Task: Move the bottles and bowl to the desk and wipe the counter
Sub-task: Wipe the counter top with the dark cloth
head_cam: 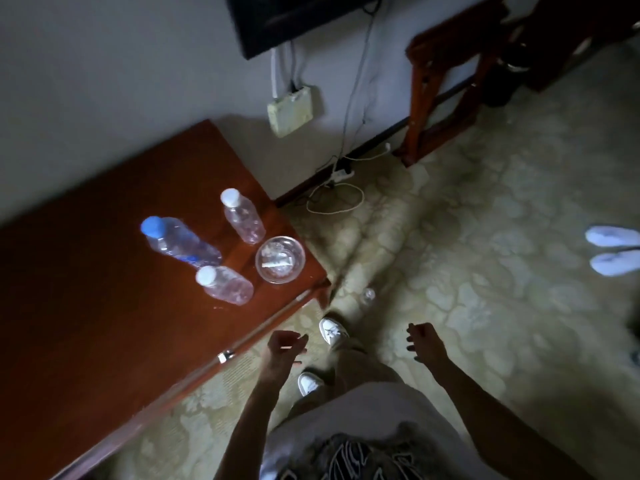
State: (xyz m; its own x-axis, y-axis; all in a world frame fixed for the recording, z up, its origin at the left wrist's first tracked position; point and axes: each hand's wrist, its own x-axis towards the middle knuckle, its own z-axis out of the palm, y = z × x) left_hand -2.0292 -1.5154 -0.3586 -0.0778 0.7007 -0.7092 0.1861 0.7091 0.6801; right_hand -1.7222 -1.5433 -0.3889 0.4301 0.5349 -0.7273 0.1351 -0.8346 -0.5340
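Three clear plastic bottles stand near the right end of a reddish wooden counter (104,289): a taller one with a blue cap (180,242), one with a white cap (242,216) behind it, and another white-capped one (225,285) nearest me. Beside them, at the counter's corner, sits a glass bowl (280,259) with a scrap of paper inside. My left hand (285,351) hovers below the counter's front edge, fingers loosely apart and empty. Out over the floor, my right hand (424,341) is also empty with curled, parted fingers.
A wooden desk leg frame (429,91) stands at the back right by the wall. Cables and a power strip (341,174) lie on the floor by the baseboard. A small clear object (369,294) lies on the carpet. Someone's white slippers (611,252) show at the right edge.
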